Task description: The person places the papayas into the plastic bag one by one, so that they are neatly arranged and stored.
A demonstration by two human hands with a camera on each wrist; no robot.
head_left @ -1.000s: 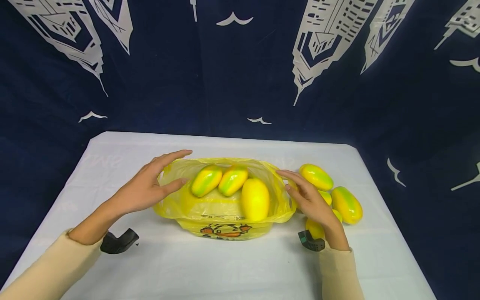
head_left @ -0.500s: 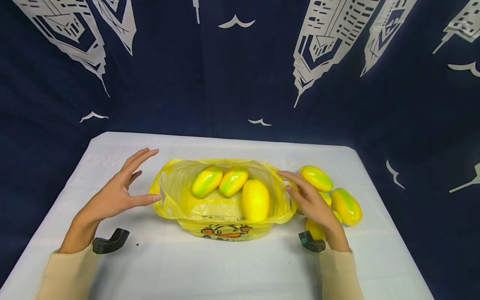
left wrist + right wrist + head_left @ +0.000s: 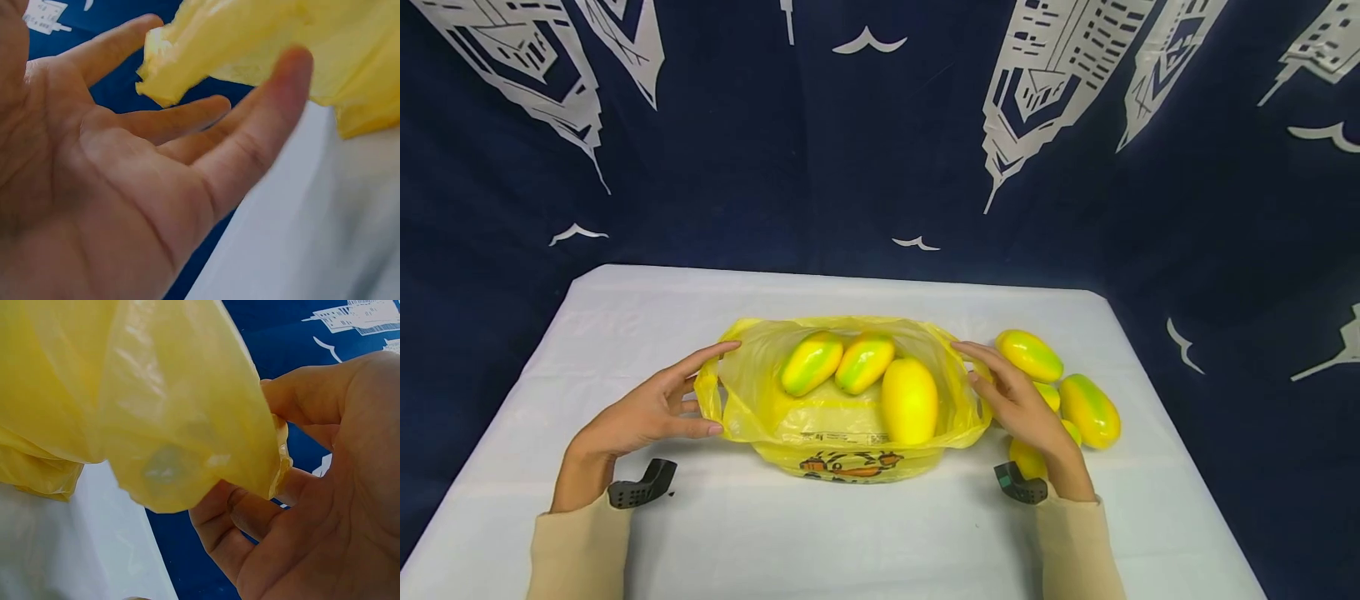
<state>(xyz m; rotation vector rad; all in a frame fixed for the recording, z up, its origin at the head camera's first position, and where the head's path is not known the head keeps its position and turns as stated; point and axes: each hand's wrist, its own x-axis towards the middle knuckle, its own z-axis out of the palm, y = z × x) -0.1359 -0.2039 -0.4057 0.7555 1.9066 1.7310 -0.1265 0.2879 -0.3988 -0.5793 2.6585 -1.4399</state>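
A yellow plastic bag (image 3: 850,462) stands with its mouth wide apart at the middle of the table in the head view. Three glossy mangoes lie inside: two yellow-green ones, the left mango (image 3: 812,363) and the middle mango (image 3: 865,363), and a plain yellow mango (image 3: 909,402). My left hand (image 3: 651,408) is at the bag's left handle, fingers spread on either side of it; in the left wrist view the fingers (image 3: 237,162) are extended. At the right handle, my right hand (image 3: 1022,408) holds the film, its fingers (image 3: 306,394) bent about the edge.
Several more mangoes lie behind and right of my right hand, among them a rear mango (image 3: 1030,355) and an outer mango (image 3: 1090,411). A white cloth covers the table (image 3: 820,542). A dark blue curtain (image 3: 737,167) with white building prints hangs behind.
My left hand moved off the bag's left rim out to the left, then came back lower, around the left handle. The right hand and the mangoes stayed in place.
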